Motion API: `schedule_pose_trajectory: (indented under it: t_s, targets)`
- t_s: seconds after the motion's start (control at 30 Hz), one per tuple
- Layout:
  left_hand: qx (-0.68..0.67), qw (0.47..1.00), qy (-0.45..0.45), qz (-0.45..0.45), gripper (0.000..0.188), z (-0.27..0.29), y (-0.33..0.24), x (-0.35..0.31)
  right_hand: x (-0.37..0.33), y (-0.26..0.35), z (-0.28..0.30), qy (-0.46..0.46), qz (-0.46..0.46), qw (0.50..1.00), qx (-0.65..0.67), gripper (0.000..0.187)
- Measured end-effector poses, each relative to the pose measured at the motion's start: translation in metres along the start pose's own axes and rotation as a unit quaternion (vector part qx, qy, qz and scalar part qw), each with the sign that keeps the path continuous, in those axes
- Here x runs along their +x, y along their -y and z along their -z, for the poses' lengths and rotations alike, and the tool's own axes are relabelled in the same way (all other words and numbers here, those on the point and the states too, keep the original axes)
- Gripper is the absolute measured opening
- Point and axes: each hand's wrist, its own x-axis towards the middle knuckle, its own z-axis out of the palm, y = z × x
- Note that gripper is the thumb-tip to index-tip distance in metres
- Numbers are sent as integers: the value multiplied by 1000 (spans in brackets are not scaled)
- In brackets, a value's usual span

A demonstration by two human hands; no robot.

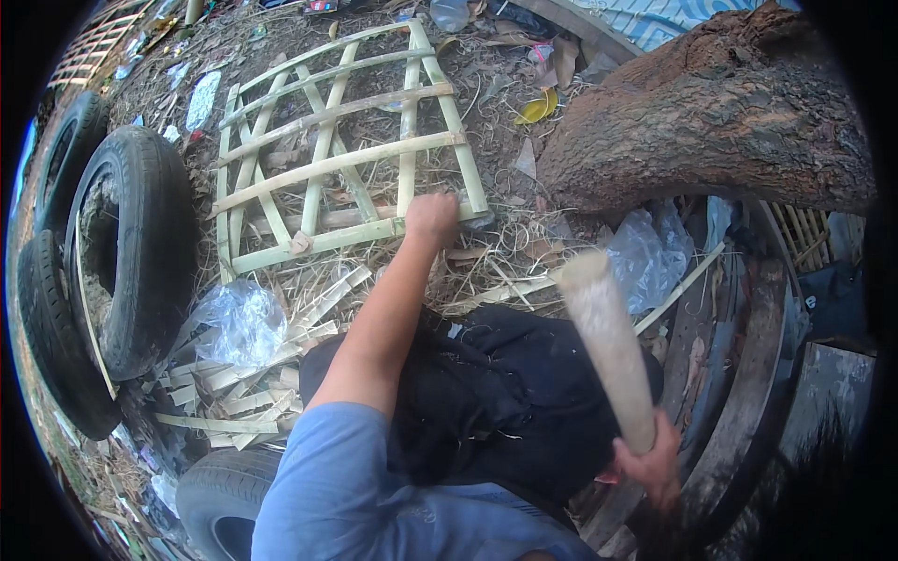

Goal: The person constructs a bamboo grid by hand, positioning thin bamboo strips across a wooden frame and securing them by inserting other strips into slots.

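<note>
The left hand [431, 218] is curled into a fist at the lower edge of a bamboo lattice frame [341, 154] that lies flat on the straw-covered ground, between the tyres [131, 252] and a thick tree trunk [720, 122]. The right hand [650, 463] is wrapped tight around the lower end of a pale wooden club [608, 341], raised upright over black cloth [505, 393]. Loose bamboo strips [243, 383] lie beside a clear plastic bag [245, 323]

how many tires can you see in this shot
4: one tire upright at left, one tire behind it, one tire nearer the picture's left edge, one tire lying at the bottom. Others may be hidden.
</note>
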Motion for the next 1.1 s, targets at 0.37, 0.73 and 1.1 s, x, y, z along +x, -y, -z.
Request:
schedule_pose_trajectory:
  t_s: [0.37, 0.73, 1.1]
  targets:
    - [-14, 1000, -17, 15, 19, -20, 11, 7, 248, -59, -76, 94, 164, 981, 29, 40]
    - [6, 999, 28, 28, 11, -10, 10, 7, 272, -76, -122, 147, 126, 980, 54, 39]
    - [-6, 999, 29, 31, 13, -8, 6, 5, 254, -68, -128, 102, 152, 983, 20, 41]
